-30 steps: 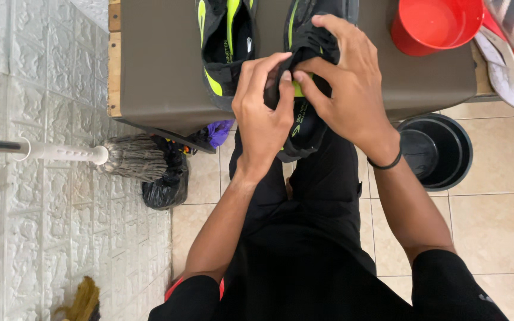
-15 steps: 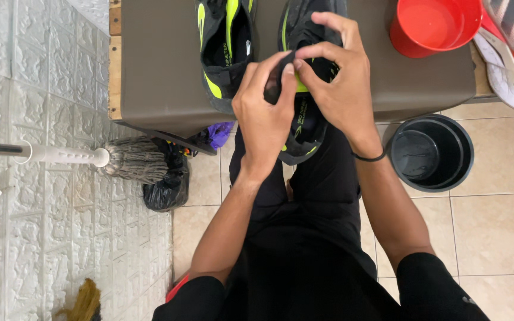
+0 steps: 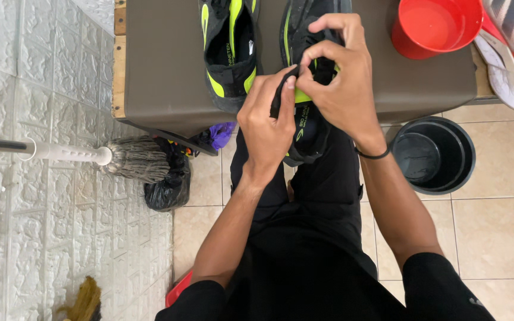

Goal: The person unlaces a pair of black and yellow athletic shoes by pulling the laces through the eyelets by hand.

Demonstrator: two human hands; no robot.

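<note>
The black and yellow shoe [image 3: 304, 128] is pinched at its opening by the left hand [image 3: 266, 128] and right hand [image 3: 340, 89]; both sides should be pulled gently and evenly

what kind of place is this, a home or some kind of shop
Probably a home utility or wash corner, though a small shoe-cleaning spot is possible: tiled floor, a mop against the wall, a red bucket and a black bucket by the brown table.

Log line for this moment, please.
left hand: pinching black strap | right hand: gripping shoe | second shoe: untouched on bench
</note>
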